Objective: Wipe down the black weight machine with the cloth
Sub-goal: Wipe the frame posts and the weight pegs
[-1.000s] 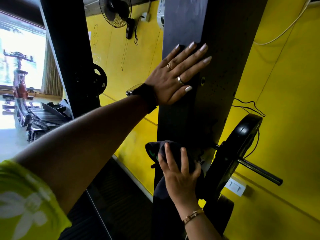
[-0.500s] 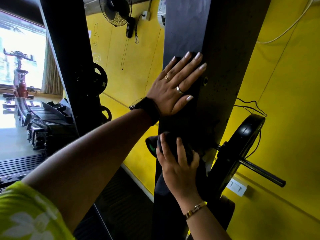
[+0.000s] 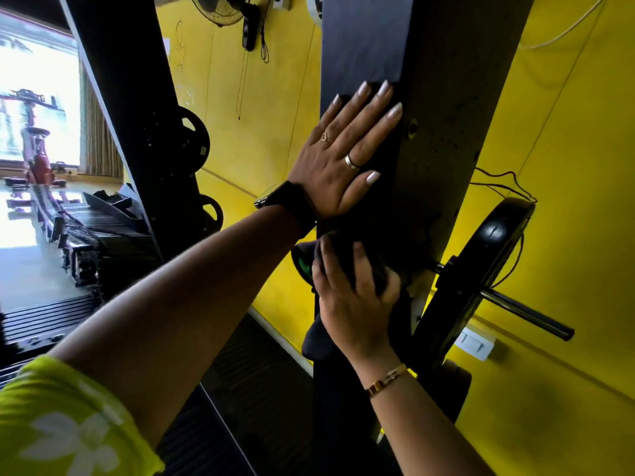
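The left hand [image 3: 336, 159] lies flat on the black machine [image 3: 446, 97] post, fingers straight. Just below it on the post, the right hand [image 3: 350, 304] presses the dark cloth [image 3: 314, 341] against the post with spread, nearly straight fingers. A weight plate [image 3: 488, 262] sits right of the post.

Black weight machine upright post [image 3: 436, 97], flat front face and pitted side face, stands near yellow wall. Left hand [image 3: 340, 159] lies flat on post, fingers spread. Just below it, dark cloth [image 3: 316, 338] is bunched against post under right hand [image 3: 354, 304], which presses it, lower end hanging loose. Weight plate [image 3: 481, 269] sits on steel peg [image 3: 525, 312] off post's right side. Dark ribbed floor mat [image 3: 261, 389] at base.
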The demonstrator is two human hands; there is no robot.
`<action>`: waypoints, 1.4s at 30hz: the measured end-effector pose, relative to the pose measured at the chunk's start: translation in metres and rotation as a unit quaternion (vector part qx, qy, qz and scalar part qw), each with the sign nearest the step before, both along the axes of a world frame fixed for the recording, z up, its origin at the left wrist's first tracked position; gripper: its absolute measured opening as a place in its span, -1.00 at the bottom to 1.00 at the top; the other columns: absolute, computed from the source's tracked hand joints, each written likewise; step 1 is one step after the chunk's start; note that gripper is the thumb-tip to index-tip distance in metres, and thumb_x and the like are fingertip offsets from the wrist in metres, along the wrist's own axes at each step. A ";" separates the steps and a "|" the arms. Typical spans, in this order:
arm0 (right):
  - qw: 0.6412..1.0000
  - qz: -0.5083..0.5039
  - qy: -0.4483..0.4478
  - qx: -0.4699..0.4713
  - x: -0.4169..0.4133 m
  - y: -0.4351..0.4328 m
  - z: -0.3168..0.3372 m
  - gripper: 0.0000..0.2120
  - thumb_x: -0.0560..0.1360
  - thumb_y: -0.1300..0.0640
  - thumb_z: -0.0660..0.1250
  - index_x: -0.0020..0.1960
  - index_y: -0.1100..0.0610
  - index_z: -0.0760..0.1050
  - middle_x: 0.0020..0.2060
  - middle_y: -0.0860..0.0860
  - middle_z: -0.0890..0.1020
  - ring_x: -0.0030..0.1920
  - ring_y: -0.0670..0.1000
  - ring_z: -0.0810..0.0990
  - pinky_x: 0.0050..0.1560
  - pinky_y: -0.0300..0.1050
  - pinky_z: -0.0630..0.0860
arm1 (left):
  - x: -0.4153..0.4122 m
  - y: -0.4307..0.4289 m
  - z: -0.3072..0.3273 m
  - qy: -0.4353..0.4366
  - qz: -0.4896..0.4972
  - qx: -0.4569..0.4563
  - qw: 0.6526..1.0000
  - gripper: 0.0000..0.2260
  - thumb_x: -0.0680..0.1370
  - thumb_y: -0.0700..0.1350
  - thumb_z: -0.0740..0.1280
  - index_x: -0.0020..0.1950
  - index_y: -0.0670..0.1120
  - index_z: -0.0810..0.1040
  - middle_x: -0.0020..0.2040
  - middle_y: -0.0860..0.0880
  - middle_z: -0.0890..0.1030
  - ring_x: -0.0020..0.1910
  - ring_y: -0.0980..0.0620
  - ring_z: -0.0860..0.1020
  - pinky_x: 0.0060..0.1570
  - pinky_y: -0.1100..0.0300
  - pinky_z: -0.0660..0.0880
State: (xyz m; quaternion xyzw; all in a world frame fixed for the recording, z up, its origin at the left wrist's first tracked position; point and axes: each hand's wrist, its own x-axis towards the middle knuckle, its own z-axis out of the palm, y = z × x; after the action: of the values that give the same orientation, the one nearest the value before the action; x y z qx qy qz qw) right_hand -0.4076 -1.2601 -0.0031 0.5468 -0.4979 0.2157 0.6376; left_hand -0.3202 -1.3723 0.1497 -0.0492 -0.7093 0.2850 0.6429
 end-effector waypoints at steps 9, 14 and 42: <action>0.997 -0.027 0.028 0.065 -0.039 0.030 -0.056 -0.72 0.56 0.12 0.25 0.26 -0.02 0.46 0.43 0.00 0.27 0.35 0.19 0.28 0.16 0.25 0.30 | -0.001 0.002 -0.004 0.002 -0.016 0.021 1.000 -0.49 0.66 0.14 -0.15 0.57 0.06 -0.20 0.56 0.16 -0.22 0.55 0.07 -0.16 0.51 -0.04 -0.05; 1.000 -0.003 0.005 -0.017 -0.017 0.014 -0.018 -0.74 0.55 0.06 0.29 0.24 -0.03 0.44 0.40 0.00 0.32 0.31 0.18 0.31 0.16 0.18 0.28 | -0.002 0.001 -0.005 0.000 -0.020 0.019 1.000 -0.49 0.66 0.13 -0.15 0.58 0.05 -0.19 0.55 0.13 -0.11 0.55 0.06 -0.15 0.51 -0.05 -0.04; 0.996 -0.047 0.050 0.054 -0.009 0.000 -0.039 -0.63 0.50 0.08 0.35 0.31 0.01 0.52 0.42 0.01 0.28 0.37 0.15 0.29 0.20 0.24 0.27 | -0.010 -0.009 -0.048 -0.003 0.010 -0.014 1.000 -0.46 0.66 0.12 -0.14 0.60 -0.05 -0.17 0.60 0.04 -0.17 0.57 0.01 -0.09 0.53 -0.03 -0.03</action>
State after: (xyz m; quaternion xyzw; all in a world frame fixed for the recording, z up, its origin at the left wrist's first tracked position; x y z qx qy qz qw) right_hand -0.4161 -1.2602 -0.0421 0.5668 -0.5015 0.1311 0.6404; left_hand -0.3305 -1.3813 0.1018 -0.0515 -0.7075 0.3014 0.6372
